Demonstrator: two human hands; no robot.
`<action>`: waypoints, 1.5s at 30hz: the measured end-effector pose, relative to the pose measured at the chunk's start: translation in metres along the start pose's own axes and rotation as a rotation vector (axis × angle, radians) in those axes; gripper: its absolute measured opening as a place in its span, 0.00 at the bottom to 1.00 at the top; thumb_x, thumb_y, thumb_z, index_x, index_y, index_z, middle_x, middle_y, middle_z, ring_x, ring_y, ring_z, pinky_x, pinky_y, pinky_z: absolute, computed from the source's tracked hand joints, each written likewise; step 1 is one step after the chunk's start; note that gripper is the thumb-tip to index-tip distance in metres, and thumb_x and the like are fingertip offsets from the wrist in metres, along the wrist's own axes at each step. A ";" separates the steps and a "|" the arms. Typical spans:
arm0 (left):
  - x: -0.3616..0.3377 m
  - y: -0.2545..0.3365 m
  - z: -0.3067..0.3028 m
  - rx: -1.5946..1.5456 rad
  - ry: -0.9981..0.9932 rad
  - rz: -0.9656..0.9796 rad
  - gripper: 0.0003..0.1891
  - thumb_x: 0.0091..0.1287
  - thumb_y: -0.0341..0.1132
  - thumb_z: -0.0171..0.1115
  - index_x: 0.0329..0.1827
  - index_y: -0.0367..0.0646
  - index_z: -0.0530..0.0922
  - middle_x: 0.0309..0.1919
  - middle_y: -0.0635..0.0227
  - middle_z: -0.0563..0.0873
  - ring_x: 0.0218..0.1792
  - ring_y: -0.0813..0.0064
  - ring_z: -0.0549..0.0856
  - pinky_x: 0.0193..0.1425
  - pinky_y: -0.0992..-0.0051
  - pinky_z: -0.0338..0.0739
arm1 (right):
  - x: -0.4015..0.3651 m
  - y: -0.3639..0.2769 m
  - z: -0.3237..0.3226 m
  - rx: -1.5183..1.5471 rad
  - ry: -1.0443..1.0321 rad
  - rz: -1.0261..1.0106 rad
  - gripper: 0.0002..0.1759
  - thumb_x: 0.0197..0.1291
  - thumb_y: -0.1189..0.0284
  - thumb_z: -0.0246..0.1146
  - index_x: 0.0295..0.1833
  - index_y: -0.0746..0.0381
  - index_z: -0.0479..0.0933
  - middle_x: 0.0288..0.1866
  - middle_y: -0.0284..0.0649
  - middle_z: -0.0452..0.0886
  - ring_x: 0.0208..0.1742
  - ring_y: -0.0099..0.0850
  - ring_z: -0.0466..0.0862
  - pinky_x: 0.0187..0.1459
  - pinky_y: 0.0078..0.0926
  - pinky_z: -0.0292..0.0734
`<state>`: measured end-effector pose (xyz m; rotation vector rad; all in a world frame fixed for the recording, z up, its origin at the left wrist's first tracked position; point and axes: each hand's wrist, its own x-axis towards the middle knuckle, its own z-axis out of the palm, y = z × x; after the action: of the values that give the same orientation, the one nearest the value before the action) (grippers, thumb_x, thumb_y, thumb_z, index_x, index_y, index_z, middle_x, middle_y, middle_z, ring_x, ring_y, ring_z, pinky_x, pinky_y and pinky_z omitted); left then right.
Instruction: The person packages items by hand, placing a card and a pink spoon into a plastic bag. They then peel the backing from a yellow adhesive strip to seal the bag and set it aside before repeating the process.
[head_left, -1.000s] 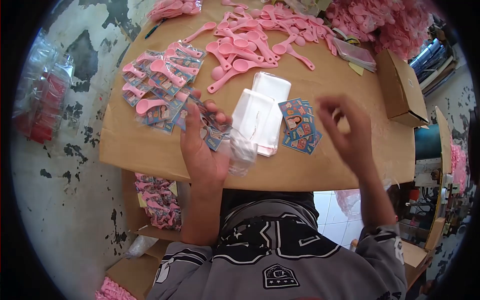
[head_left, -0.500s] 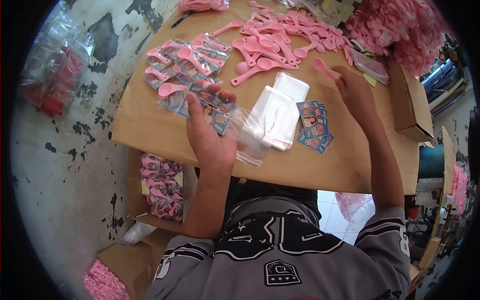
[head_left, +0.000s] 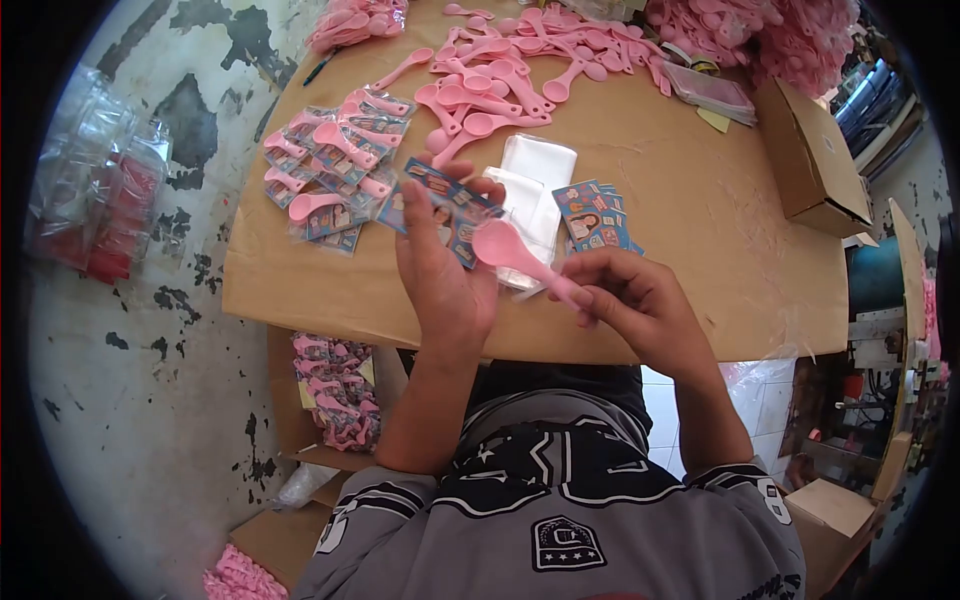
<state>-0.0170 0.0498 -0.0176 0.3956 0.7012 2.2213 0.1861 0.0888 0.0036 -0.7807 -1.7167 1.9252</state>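
Observation:
My left hand grips a clear plastic bag with a blue printed card in it, thumb in front of the card. Between the thumb and fingers of my right hand is the handle end of a pink spoon, its bowl overlapping the bag and the card's right edge. Beneath lies a stack of clear bags on the brown-papered table. A fanned pile of printed cards sits right of the bags.
Bagged spoons with cards are heaped at the left, and loose pink spoons spread across the back. A cardboard box stands on the right edge. Below the table's left side, another box holds packed spoons.
My right hand has brought the pink spoon from the table's right side to the bag in my left hand. The view has shifted slightly.

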 end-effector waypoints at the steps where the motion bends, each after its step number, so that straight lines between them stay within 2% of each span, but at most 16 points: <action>1: -0.003 -0.002 0.001 -0.006 -0.016 -0.018 0.25 0.85 0.53 0.56 0.70 0.41 0.73 0.52 0.61 0.87 0.49 0.69 0.88 0.59 0.62 0.85 | 0.001 0.002 0.003 0.057 0.014 -0.031 0.14 0.78 0.76 0.64 0.64 0.68 0.79 0.52 0.37 0.88 0.45 0.20 0.84 0.49 0.21 0.81; 3: -0.007 -0.007 0.002 -0.005 -0.028 -0.051 0.25 0.85 0.53 0.55 0.70 0.41 0.73 0.52 0.62 0.87 0.49 0.69 0.88 0.59 0.61 0.85 | 0.003 0.006 0.010 0.173 0.041 -0.084 0.15 0.77 0.77 0.65 0.65 0.69 0.79 0.52 0.38 0.87 0.45 0.20 0.84 0.50 0.22 0.82; 6: -0.017 -0.013 0.005 -0.021 -0.054 -0.129 0.25 0.85 0.52 0.54 0.72 0.42 0.71 0.52 0.62 0.85 0.47 0.69 0.87 0.59 0.61 0.86 | 0.003 0.020 0.011 0.147 0.120 -0.190 0.12 0.77 0.77 0.65 0.62 0.68 0.79 0.49 0.37 0.86 0.45 0.20 0.84 0.49 0.21 0.82; 9: -0.026 -0.020 0.014 -0.070 -0.087 -0.241 0.25 0.85 0.52 0.55 0.72 0.42 0.71 0.53 0.62 0.84 0.47 0.69 0.86 0.58 0.60 0.87 | 0.001 0.036 0.012 -0.022 0.266 -0.239 0.10 0.78 0.77 0.64 0.59 0.68 0.78 0.47 0.36 0.86 0.44 0.21 0.85 0.46 0.22 0.83; 11: -0.028 -0.023 0.018 -0.058 -0.090 -0.262 0.24 0.86 0.52 0.54 0.71 0.42 0.71 0.52 0.62 0.84 0.47 0.69 0.86 0.57 0.60 0.87 | 0.000 0.033 0.016 0.120 0.274 -0.219 0.10 0.78 0.77 0.64 0.59 0.67 0.77 0.45 0.36 0.85 0.44 0.21 0.85 0.45 0.22 0.83; 15: -0.024 -0.025 0.018 -0.121 -0.072 -0.268 0.22 0.86 0.51 0.54 0.69 0.43 0.72 0.52 0.63 0.84 0.47 0.69 0.85 0.55 0.61 0.87 | -0.009 0.027 0.011 0.325 0.199 -0.133 0.13 0.78 0.76 0.65 0.62 0.67 0.75 0.47 0.38 0.86 0.46 0.23 0.87 0.47 0.23 0.84; 18: -0.020 -0.027 0.018 -0.108 -0.063 -0.218 0.21 0.86 0.50 0.53 0.69 0.43 0.72 0.52 0.64 0.84 0.48 0.69 0.85 0.55 0.62 0.87 | -0.015 0.022 0.014 0.334 0.158 -0.170 0.14 0.76 0.77 0.66 0.62 0.68 0.75 0.50 0.40 0.87 0.48 0.24 0.88 0.49 0.23 0.85; 21: -0.025 -0.029 0.022 -0.095 -0.072 -0.249 0.22 0.87 0.50 0.53 0.71 0.44 0.70 0.52 0.64 0.84 0.48 0.70 0.85 0.55 0.62 0.87 | -0.014 0.029 0.016 0.281 0.206 -0.219 0.17 0.74 0.79 0.68 0.64 0.69 0.75 0.54 0.44 0.87 0.53 0.27 0.89 0.51 0.25 0.86; 24: -0.034 -0.031 0.025 -0.120 -0.113 -0.309 0.23 0.87 0.50 0.53 0.73 0.43 0.69 0.53 0.64 0.84 0.48 0.69 0.85 0.56 0.61 0.87 | -0.015 0.034 0.004 0.245 0.179 -0.152 0.21 0.71 0.80 0.70 0.65 0.69 0.74 0.57 0.46 0.86 0.55 0.29 0.89 0.56 0.26 0.86; 30: -0.031 -0.025 0.019 -0.083 -0.118 -0.294 0.24 0.86 0.49 0.55 0.74 0.43 0.69 0.53 0.63 0.84 0.47 0.69 0.86 0.58 0.59 0.87 | -0.010 0.034 0.006 0.245 0.109 -0.233 0.19 0.71 0.80 0.71 0.63 0.68 0.75 0.57 0.43 0.87 0.55 0.28 0.90 0.56 0.26 0.85; 33: -0.028 -0.022 0.019 -0.098 -0.123 -0.280 0.23 0.86 0.48 0.55 0.74 0.43 0.69 0.53 0.63 0.84 0.47 0.70 0.87 0.56 0.61 0.88 | -0.011 0.029 0.004 0.260 0.079 -0.187 0.18 0.71 0.81 0.71 0.62 0.68 0.76 0.58 0.43 0.87 0.57 0.26 0.88 0.54 0.24 0.84; 36: -0.034 -0.025 0.017 -0.109 -0.151 -0.375 0.23 0.86 0.47 0.55 0.74 0.42 0.69 0.53 0.63 0.85 0.48 0.71 0.87 0.54 0.65 0.89 | -0.009 0.038 0.002 0.269 0.113 -0.136 0.17 0.70 0.82 0.71 0.59 0.67 0.75 0.56 0.41 0.86 0.63 0.26 0.86 0.56 0.24 0.84; 39: -0.038 -0.030 0.016 -0.146 -0.193 -0.444 0.22 0.87 0.45 0.54 0.75 0.42 0.69 0.53 0.61 0.85 0.49 0.71 0.88 0.57 0.64 0.88 | -0.001 0.057 0.007 0.221 0.236 -0.282 0.17 0.69 0.81 0.72 0.57 0.64 0.73 0.52 0.37 0.84 0.59 0.24 0.85 0.55 0.22 0.83; 42: -0.034 -0.030 0.010 -0.138 -0.230 -0.441 0.22 0.87 0.44 0.53 0.76 0.41 0.67 0.54 0.59 0.85 0.52 0.69 0.89 0.59 0.62 0.89 | 0.002 0.052 0.014 0.165 0.308 -0.285 0.18 0.68 0.80 0.74 0.54 0.62 0.71 0.55 0.36 0.81 0.54 0.23 0.83 0.54 0.21 0.81; 45: -0.034 -0.025 0.017 -0.093 -0.208 -0.448 0.22 0.86 0.43 0.55 0.75 0.38 0.68 0.54 0.59 0.86 0.52 0.70 0.89 0.56 0.65 0.91 | 0.007 0.044 0.026 0.203 0.399 -0.424 0.26 0.66 0.79 0.75 0.64 0.63 0.71 0.62 0.39 0.78 0.54 0.23 0.81 0.54 0.22 0.80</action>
<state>0.0276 0.0448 -0.0212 0.3741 0.5133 1.7538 0.1655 0.0685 -0.0394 -0.6130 -1.2964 1.5051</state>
